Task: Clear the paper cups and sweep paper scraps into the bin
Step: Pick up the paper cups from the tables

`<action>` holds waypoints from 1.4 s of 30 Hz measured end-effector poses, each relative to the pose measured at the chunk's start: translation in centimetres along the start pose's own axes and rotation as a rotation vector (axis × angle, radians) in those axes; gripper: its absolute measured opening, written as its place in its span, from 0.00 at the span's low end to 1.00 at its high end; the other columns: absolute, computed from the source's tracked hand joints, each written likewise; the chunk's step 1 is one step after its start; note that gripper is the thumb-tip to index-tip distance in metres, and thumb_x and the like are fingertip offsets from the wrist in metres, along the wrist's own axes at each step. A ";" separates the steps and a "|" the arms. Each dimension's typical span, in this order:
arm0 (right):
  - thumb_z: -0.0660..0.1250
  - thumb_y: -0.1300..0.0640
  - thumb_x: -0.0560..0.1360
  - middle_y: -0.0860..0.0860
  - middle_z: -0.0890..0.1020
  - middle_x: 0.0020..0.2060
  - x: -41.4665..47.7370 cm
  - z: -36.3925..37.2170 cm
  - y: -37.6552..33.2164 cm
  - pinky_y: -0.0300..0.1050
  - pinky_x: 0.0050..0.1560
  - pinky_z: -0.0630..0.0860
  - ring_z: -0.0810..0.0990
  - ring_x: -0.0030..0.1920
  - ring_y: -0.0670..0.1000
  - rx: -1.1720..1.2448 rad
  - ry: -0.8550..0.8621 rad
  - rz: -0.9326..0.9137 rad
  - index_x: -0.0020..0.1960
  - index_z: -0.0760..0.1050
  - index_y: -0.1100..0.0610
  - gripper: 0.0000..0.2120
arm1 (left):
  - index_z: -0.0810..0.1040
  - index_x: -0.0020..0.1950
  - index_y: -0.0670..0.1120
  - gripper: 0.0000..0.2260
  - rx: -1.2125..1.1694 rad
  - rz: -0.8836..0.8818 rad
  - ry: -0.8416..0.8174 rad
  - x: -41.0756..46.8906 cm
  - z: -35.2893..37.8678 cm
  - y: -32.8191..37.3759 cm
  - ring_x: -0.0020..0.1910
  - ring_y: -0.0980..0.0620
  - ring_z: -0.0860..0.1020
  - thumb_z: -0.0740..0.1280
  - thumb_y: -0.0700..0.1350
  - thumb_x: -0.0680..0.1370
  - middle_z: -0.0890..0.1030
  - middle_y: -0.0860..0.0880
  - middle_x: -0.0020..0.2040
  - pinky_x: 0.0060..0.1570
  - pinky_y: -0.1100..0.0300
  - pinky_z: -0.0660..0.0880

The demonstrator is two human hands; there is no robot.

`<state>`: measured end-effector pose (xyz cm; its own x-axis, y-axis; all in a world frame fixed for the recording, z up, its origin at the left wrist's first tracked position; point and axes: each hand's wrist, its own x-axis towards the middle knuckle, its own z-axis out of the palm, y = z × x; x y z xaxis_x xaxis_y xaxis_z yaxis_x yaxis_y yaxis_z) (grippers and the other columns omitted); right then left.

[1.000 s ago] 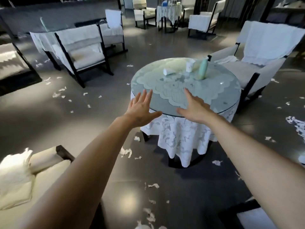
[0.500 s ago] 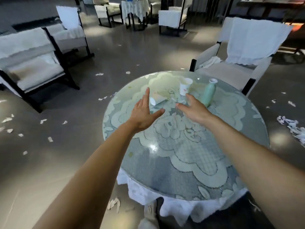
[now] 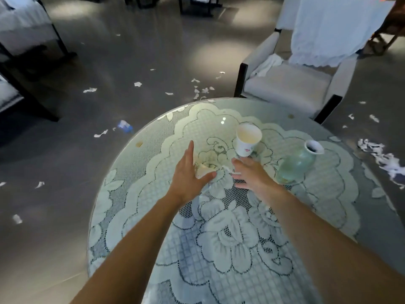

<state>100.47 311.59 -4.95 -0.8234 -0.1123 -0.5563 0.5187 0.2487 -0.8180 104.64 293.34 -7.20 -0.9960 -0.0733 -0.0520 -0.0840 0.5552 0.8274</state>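
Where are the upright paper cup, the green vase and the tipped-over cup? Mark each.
upright paper cup [image 3: 245, 149]: head view, outer wall.
green vase [image 3: 295, 165]: head view, belly.
tipped-over cup [image 3: 203, 172]: head view, visible side.

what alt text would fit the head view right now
Two bare hands reach across a round lace-covered table: the left hand open over a tipped paper cup, the right hand open near an upright paper cup beside a green vase. Paper scraps litter the floor.

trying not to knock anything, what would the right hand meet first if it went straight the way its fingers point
Probably the tipped paper cup beside the left hand; the right hand points leftward at it, missing the upright cup. Depth is unclear.
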 end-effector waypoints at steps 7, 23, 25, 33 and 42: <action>0.67 0.66 0.77 0.64 0.80 0.47 3.2 0.8 0.6 0.44 0.39 0.81 0.79 0.35 0.51 -0.107 0.021 0.032 0.69 0.67 0.65 0.22 | 0.51 0.78 0.58 0.40 0.215 -0.050 -0.032 2.1 0.8 -3.9 0.76 0.44 0.53 0.71 0.57 0.73 0.59 0.42 0.77 0.72 0.46 0.54; 0.67 0.68 0.75 0.52 0.83 0.39 2.8 0.7 -5.4 0.34 0.42 0.80 0.82 0.38 0.47 0.155 0.195 -0.390 0.47 0.76 0.59 0.05 | 0.53 0.77 0.51 0.43 -0.181 -0.031 0.232 2.4 1.3 -2.3 0.67 0.57 0.64 0.76 0.52 0.70 0.62 0.53 0.70 0.65 0.55 0.68; 0.70 0.65 0.74 0.49 0.84 0.38 3.0 -0.3 -6.7 0.32 0.38 0.77 0.82 0.35 0.42 0.120 0.366 -0.491 0.44 0.78 0.53 0.07 | 0.52 0.78 0.50 0.42 -0.139 0.016 0.226 2.9 1.7 -1.5 0.62 0.69 0.59 0.73 0.54 0.72 0.60 0.57 0.66 0.63 0.61 0.62; 0.68 0.60 0.76 0.48 0.83 0.49 5.1 -2.2 -5.6 0.41 0.58 0.74 0.79 0.54 0.48 -0.184 0.626 -0.425 0.52 0.83 0.56 0.07 | 0.57 0.74 0.56 0.37 -0.129 0.030 0.176 4.0 2.3 -1.1 0.63 0.62 0.64 0.72 0.61 0.70 0.66 0.52 0.71 0.55 0.67 0.64; 0.77 0.48 0.68 0.54 0.63 0.73 6.1 -1.2 -3.7 0.63 0.71 0.59 0.61 0.73 0.58 -0.297 0.440 -0.189 0.78 0.50 0.49 0.49 | 0.57 0.73 0.55 0.37 -0.141 -0.013 0.159 4.1 1.8 -2.2 0.66 0.53 0.67 0.74 0.57 0.71 0.67 0.51 0.70 0.62 0.49 0.72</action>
<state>93.18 311.16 -5.13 -0.9470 0.2153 -0.2383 0.3183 0.5307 -0.7855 100.65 293.33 -10.29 -0.9762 -0.2162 0.0164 -0.0808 0.4330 0.8978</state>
